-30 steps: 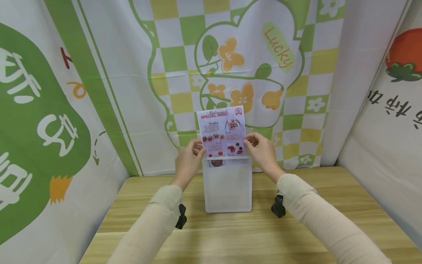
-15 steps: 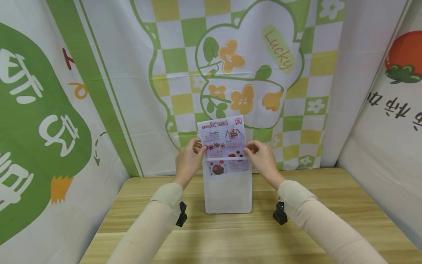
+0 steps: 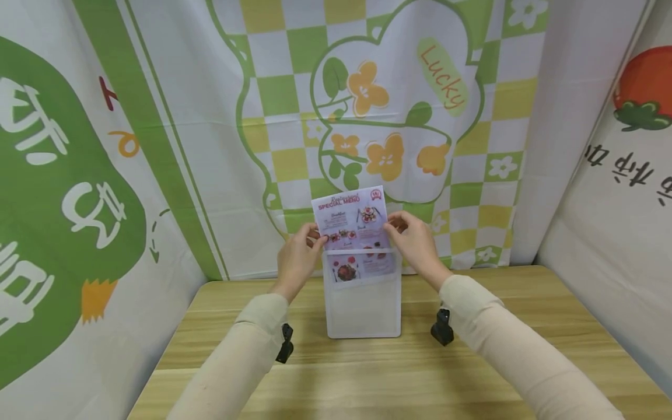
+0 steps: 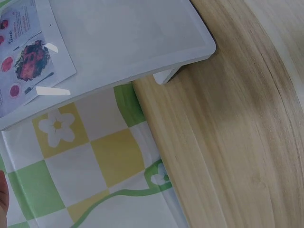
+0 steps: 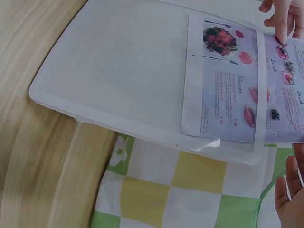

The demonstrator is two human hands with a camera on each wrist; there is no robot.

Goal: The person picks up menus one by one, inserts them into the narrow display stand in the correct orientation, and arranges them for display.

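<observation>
A printed menu sheet stands partly inside a white upright display frame with a clear front. Its lower part shows through the clear panel, slightly tilted, and its upper part sticks out above the top rim. My left hand pinches the sheet's left edge just over the rim. On the opposite edge, my right hand pinches the paper between thumb and fingers. In the right wrist view the menu's bottom edge lies behind the clear panel, with bare backing below it.
The frame stands on a wooden table, propped by a small rear foot. Close behind hangs a green and yellow checkered cloth. Printed cloth walls rise at both sides. Dark wrist cameras hang under the sleeves.
The menu sheet has slid down into the frame, so more of it shows behind the clear front. It now leans a little, its left side lower at the top. Both hands keep their pinch.
</observation>
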